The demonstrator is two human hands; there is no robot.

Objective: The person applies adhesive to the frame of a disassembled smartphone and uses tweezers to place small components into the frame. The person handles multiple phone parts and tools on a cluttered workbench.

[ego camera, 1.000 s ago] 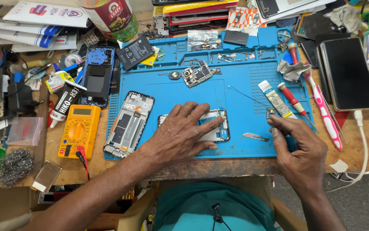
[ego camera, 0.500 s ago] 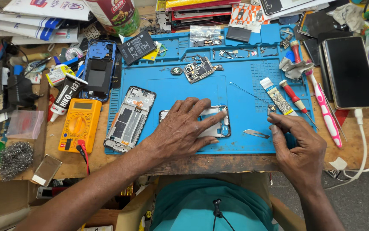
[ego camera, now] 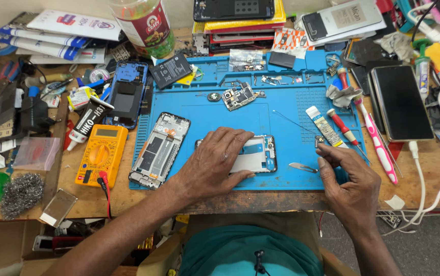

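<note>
Two hands at work on the blue mat (ego camera: 286, 117): left hand (ego camera: 215, 163) spread flat, pinning the opened phone (ego camera: 253, 154) steady near the front edge; right hand (ego camera: 350, 176) beside it, fingertips pinched narrow on a tiny part (ego camera: 320, 139), tweezers (ego camera: 302, 167) lying between.

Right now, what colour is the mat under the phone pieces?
The mat is bright blue, seen best in the head view.

I see a cluttered worn wooden bench (ego camera: 128, 197), grey floor (ego camera: 424, 245) lower right, even bright light.
</note>
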